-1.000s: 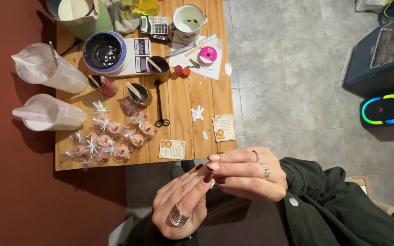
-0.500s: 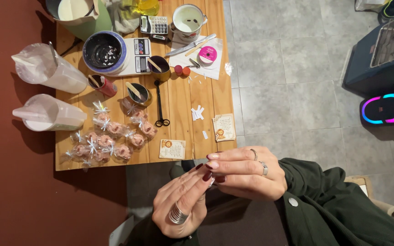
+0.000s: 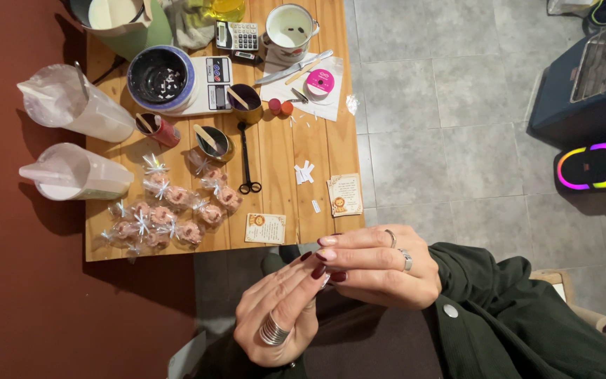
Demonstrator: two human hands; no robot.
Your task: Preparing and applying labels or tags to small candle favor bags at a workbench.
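Dark green sleeve [image 3: 527,316], silver rings [image 3: 273,330], burgundy nails [image 3: 319,271]

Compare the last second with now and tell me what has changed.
Hardly anything. The left hand and right hand stay fingertip to fingertip over the lap, pinching something too small to identify. The glowing ring light on the floor shifted colour. Everything on the wooden table stayed put.

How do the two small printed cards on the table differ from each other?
The nearer card lies wider than tall at the table's front edge, its round lion-like picture at the left end. The farther card lies taller than wide by the right edge, slightly tilted, with its picture at the bottom. Both are cream paper cards with a darker border, flat on the wooden top, untouched by either hand.
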